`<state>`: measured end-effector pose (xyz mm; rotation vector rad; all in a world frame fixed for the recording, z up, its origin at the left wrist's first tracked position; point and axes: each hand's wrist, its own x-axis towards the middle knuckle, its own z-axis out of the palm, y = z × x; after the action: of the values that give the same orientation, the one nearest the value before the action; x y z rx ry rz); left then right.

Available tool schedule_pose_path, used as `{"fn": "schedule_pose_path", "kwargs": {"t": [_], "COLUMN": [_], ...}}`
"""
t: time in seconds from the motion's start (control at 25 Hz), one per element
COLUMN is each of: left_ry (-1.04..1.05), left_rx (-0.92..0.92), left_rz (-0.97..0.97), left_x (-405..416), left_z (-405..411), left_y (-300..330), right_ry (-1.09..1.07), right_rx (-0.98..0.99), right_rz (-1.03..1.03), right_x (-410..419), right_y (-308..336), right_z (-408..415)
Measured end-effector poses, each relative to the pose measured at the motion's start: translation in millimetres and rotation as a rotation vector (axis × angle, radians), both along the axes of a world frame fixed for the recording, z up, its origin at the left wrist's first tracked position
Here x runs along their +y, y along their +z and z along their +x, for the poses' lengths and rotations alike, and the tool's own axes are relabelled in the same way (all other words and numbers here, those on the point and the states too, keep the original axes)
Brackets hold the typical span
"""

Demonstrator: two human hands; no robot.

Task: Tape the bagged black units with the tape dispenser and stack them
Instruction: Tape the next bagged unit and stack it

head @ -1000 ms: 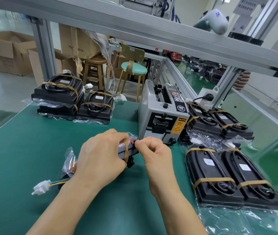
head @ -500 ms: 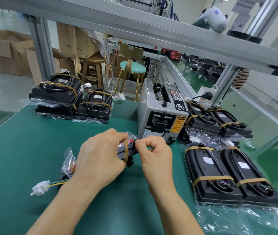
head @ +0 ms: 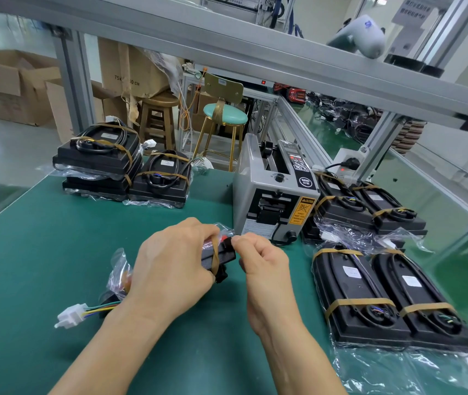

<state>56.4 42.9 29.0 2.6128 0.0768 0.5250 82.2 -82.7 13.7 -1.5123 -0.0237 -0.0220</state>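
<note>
Seemingly, bagged unit [head: 218,256] points toward dispenser [head: 272,201].

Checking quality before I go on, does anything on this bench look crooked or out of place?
Only small things: the top unit of the far-left stack sits skewed on the one below, and a white connector trails loose from the unit in hand.

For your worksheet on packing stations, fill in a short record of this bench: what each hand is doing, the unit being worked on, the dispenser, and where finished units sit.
left hand: left hand grips the bagged black unit
right hand: right hand pinches at the unit's end
tape: brown strip wrapped round the unit
tape dispenser: tape dispenser behind the hands
taped units: stack far left; two rows right
surface: green mat
</note>
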Motion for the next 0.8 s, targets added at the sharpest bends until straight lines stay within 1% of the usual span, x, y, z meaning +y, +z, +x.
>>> {"fn": "schedule_pose_path", "kwargs": {"t": [0.08, 0.36, 0.8], "left_ry": [0.004, -0.001, -0.005], "left_rx": [0.011, 0.011, 0.005], "left_rz": [0.003, 0.004, 0.018], "left_x": [-0.1, 0.9, 0.3], "left_z": [0.7, 0.2, -0.3], "left_y": [0.0, 0.8, 0.2], "right_ry": [0.004, 0.001, -0.162], "right_rx": [-0.014, -0.023, -0.111], "right_rz": [0.009, -0.077, -0.263], "right_x": [-2.1, -2.0, 4.8], "right_y": [1.9, -0.7, -0.6], "right_z": [0.7, 1.8, -3.5]}}
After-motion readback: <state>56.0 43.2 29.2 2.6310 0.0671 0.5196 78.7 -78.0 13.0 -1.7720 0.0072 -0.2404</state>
